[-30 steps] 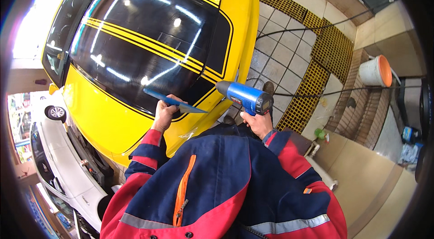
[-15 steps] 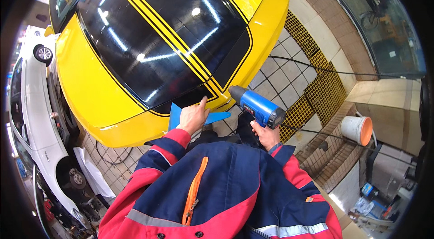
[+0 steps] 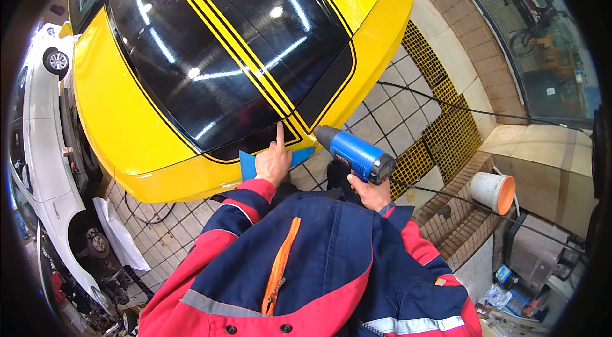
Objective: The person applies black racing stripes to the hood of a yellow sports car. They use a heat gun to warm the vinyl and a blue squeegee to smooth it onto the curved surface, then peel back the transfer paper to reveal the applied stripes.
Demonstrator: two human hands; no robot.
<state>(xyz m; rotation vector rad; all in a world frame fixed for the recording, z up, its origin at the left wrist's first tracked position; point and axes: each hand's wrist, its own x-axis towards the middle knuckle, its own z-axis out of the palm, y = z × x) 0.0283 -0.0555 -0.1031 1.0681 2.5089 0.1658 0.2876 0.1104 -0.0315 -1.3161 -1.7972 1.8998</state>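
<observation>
From where I'm standing, the person's left hand (image 3: 273, 165) is closing its lower fingers round a blue scraper (image 3: 247, 166), whose blade is poking out on both sides of the knuckles. Its index finger is stretching forward over the black panel (image 3: 245, 144) at the rear of the yellow car (image 3: 118, 107); whether the fingertip is touching, I can't tell. Just to its right, the right hand (image 3: 371, 193) is wrapping round the grip of a blue heat gun (image 3: 357, 155). The dark nozzle is pointing forward and left from that hand, ending close by the car's rear corner. Beyond the right hand, a yellow floor grating (image 3: 454, 123) is running along the tiles, and a white bucket (image 3: 488, 190) is sitting farther right. Well left of the left hand, a white car (image 3: 51, 152) is standing.
</observation>
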